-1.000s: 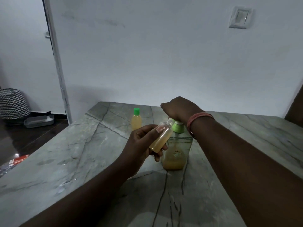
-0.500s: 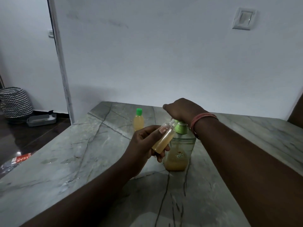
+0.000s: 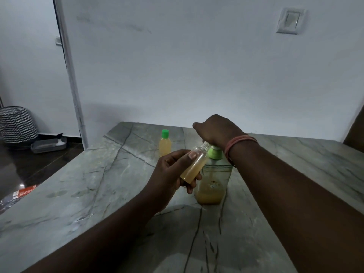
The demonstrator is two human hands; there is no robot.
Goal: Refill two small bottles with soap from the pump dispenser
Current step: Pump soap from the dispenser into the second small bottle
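The pump dispenser [image 3: 214, 180], a clear bottle with a green collar and yellow soap low inside, stands mid-table. My right hand [image 3: 216, 131] lies on top of its pump head; the fingers are hidden behind the back of the hand. My left hand [image 3: 171, 172] grips a small uncapped bottle [image 3: 194, 166], tilted, with its mouth up against the pump spout. This bottle is more than half full of yellow soap. A second small bottle [image 3: 165, 145] with a green cap stands upright behind, filled with soap.
The grey marble table [image 3: 98, 184] ends at a left edge with dark floor below. A zigzag-patterned basket [image 3: 17, 125] and a grey tray [image 3: 48, 145] sit on the floor by the wall. The white wall behind carries a light switch [image 3: 290, 20].
Both hands keep their places at the dispenser, with the small bottle still at the spout. The view has shifted slightly, so everything sits a little further right.
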